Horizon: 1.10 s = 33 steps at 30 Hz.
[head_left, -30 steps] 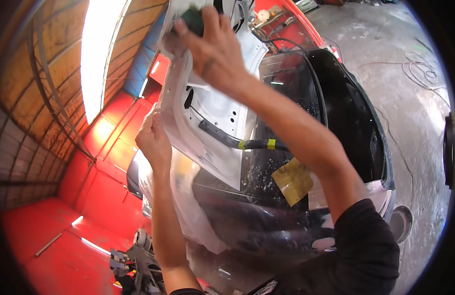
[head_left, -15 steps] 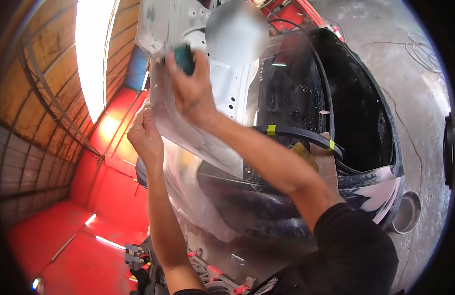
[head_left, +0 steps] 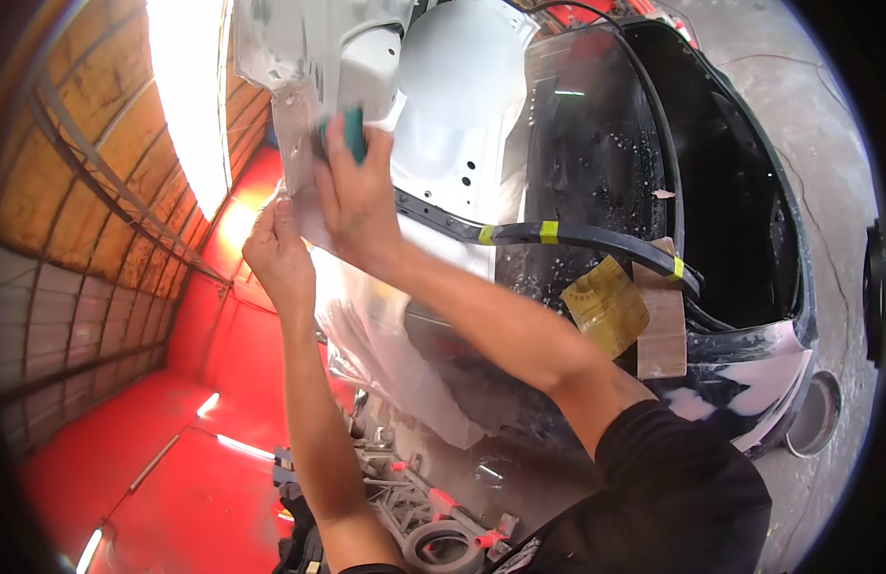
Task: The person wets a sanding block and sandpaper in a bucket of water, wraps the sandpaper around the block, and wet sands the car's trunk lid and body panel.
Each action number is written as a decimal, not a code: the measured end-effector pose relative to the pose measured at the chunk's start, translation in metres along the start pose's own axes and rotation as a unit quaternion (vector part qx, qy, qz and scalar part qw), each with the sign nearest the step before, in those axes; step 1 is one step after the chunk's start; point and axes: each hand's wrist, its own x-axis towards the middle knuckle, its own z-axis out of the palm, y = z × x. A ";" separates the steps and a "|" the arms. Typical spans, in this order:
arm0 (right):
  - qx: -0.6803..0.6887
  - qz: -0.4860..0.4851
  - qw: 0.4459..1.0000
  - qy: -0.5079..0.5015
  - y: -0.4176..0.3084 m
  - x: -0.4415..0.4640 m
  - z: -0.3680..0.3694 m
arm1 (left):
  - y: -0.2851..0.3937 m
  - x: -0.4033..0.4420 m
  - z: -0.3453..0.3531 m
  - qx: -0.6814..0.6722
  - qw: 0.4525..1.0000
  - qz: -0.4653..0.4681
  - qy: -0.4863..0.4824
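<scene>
My right hand [head_left: 359, 206] grips a green block [head_left: 354, 136] that looks like a sanding block, smeared by motion. Its working side faces a bare grey car panel [head_left: 292, 124], and whether it touches is hard to tell. Lower down, the fingers of my left hand [head_left: 280, 251] are closed on the panel's lower left edge. Beside the panel is a white sheet-metal part with round holes [head_left: 438, 177]. Clear plastic sheeting [head_left: 371, 335] hangs below.
A dark car body [head_left: 596, 134] lies to the right, with a black strip marked by yellow tape [head_left: 582, 236] across it. Yellow sandpaper [head_left: 608, 304] and cardboard [head_left: 663, 330] rest there. A bucket [head_left: 814, 413] stands on the floor, and a jack-like frame [head_left: 443, 512] below.
My right hand with the green block has moved down and slightly left. The panel appears tilted, showing less of its face and more of the black strip. The whole view has shifted.
</scene>
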 end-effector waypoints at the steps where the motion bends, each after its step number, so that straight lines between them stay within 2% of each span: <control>1: -0.020 -0.012 1.000 -0.011 0.006 -0.025 -0.001 | 0.002 0.000 0.000 0.007 1.000 -0.008 -0.002; 4: 0.010 0.030 0.992 -0.119 -0.001 -0.026 -0.038 | 0.013 0.000 -0.003 -0.002 0.999 -0.034 -0.017; 8: 0.072 0.111 0.983 -0.130 0.003 -0.039 -0.083 | 0.018 0.001 -0.003 -0.018 0.998 -0.054 -0.026; 9: 0.042 0.091 0.989 -0.113 0.009 -0.046 -0.088 | 0.016 0.001 -0.003 -0.025 0.998 -0.055 -0.026; 12: 0.018 0.054 0.985 -0.162 0.015 -0.057 -0.096 | 0.014 0.000 -0.003 -0.034 0.998 -0.054 -0.023; 16: 0.040 -0.001 0.986 -0.162 0.009 -0.040 -0.070 | 0.010 0.001 -0.006 -0.017 0.998 -0.060 -0.031; 17: 0.035 -0.002 0.980 -0.197 0.013 -0.048 -0.060 | 0.011 -0.001 -0.006 -0.023 0.997 -0.071 -0.034; 22: 0.003 0.045 0.974 -0.224 0.005 -0.067 -0.059 | 0.016 0.000 -0.007 -0.012 0.993 -0.111 -0.039; 28: 0.037 0.061 0.983 -0.170 -0.001 -0.075 -0.053 | 0.018 0.000 -0.004 -0.057 0.991 -0.121 -0.011; 31: 0.101 0.097 0.984 -0.107 -0.013 -0.035 -0.020 | 0.024 0.003 -0.008 -0.017 0.989 -0.143 -0.029; 33: 0.107 0.085 0.984 -0.116 -0.008 -0.045 -0.025 | 0.022 0.000 -0.010 -0.009 0.988 -0.149 -0.027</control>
